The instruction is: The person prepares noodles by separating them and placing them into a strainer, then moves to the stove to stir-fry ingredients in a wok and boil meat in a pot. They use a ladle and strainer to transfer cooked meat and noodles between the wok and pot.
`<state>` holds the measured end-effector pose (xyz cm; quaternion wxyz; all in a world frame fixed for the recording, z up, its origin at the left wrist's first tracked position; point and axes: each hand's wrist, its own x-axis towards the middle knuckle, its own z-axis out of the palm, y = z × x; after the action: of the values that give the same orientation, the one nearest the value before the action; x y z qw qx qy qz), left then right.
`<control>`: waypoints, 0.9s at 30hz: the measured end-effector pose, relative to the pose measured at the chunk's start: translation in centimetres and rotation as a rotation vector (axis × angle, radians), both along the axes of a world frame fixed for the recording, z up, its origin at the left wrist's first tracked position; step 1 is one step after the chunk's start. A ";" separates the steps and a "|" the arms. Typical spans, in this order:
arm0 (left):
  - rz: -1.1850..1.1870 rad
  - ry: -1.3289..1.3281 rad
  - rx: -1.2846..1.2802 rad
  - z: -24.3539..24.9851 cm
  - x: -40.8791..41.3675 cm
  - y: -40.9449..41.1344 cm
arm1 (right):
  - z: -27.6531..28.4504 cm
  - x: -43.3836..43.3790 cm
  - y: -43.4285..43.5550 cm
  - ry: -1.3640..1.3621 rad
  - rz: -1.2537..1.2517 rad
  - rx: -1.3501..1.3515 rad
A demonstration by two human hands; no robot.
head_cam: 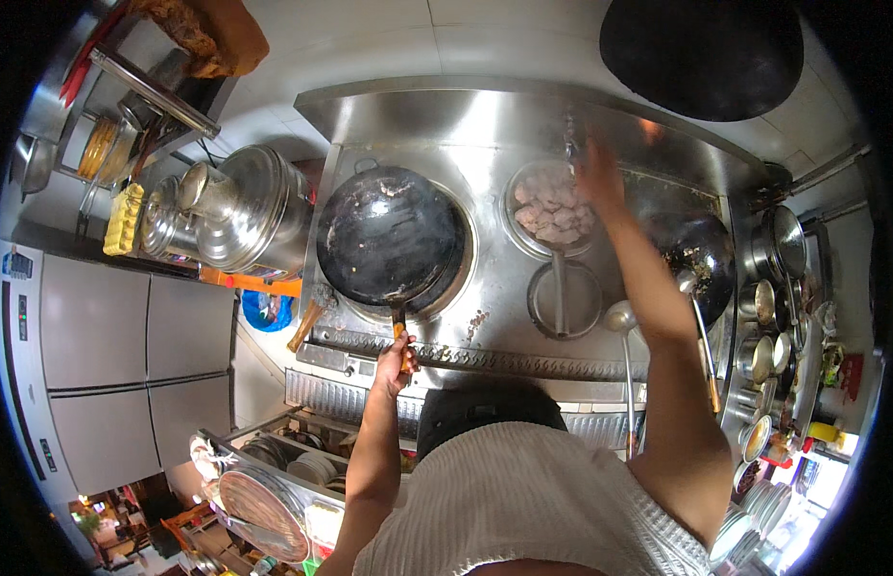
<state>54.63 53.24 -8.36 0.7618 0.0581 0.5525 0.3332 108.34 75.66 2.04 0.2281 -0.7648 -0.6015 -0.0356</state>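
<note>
My left hand [397, 363] grips the orange-yellow handle of a black wok [389, 230]. The wok sits tilted over the left burner, and its dark surface looks bare apart from small specks. At the back of the stove, my blurred right hand [599, 173] reaches beside a metal tap [570, 135]; whether it touches the tap is unclear. Just left of that hand, pale meat pieces [554, 209] fill a round strainer or ladle whose long metal handle [559, 291] points towards me. Haze hangs over the meat.
A second black wok [713, 252] stands at right with a long-handled ladle [703, 331] in it. Another ladle [621, 317] lies nearer me. A wok brush [310, 324] rests at the stove's left edge. Large steel pots [248, 209] stand left; bowls and pans [762, 360] line the right.
</note>
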 end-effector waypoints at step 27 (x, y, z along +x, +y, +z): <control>-0.157 -0.023 0.052 -3.0 -0.8 -0.5 | -21.8 7.2 -59.3 -0.632 -0.449 -0.842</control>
<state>53.80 52.77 -11.40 0.7901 0.1170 0.5286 0.2873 115.54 16.35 -19.73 -0.3004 -0.8509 -0.4258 -0.0672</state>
